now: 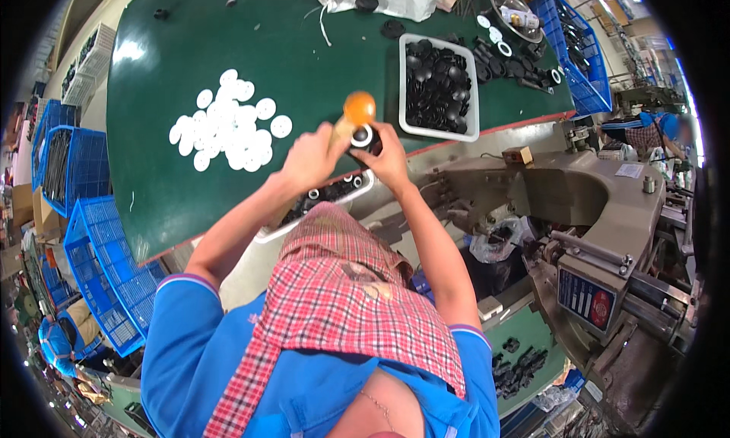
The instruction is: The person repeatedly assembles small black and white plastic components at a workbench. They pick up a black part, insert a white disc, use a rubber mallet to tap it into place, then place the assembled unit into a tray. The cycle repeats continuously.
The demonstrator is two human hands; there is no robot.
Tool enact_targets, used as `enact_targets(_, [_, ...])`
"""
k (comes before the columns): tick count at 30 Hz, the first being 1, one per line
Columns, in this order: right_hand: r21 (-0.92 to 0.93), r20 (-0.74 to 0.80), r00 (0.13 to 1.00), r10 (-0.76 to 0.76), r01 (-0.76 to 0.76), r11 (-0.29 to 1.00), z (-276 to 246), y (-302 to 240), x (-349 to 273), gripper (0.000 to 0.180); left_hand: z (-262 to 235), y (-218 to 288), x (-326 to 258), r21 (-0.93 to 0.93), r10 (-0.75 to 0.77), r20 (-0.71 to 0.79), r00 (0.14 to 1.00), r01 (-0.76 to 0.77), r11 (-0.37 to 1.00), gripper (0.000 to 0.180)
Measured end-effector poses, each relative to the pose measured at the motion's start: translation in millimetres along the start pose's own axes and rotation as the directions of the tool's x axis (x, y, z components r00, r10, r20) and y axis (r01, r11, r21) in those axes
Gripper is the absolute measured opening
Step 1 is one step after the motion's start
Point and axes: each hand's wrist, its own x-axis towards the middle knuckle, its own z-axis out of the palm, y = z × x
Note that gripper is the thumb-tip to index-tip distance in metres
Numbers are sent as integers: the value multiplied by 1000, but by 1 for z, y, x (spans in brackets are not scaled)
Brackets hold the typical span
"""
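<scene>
My left hand (310, 158) is closed round the light handle of a mallet with a rounded orange head (360, 107). Right beside that head, near the table's front edge, my right hand (391, 160) grips a short black round part with a white ring (362, 137) on its upper face. The mallet head appears just beyond the part; whether the two touch I cannot tell. To the left of my hands, a loose pile of flat white discs (228, 126) with small holes lies on the green table (304, 65).
Right of my hands stands a white tray (401, 96) full of black caps. Another white tray (369, 185) with black and white parts sits below the table edge. A large machine (563, 187) is at right, blue crates (84, 164) at left. A metal bowl (498, 4) stands far right.
</scene>
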Motion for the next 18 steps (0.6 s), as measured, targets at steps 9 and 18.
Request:
enact_targets(9, [81,-84,981,-175,181,980,-4,6,-30,63,21,-26,72,298,342,-348,873,-243,923,39])
enact_targets(18, [34,88,994,66,-69,997,-44,-12,-171,56,92,9,-84,-294,207,509,836,-57,954,53])
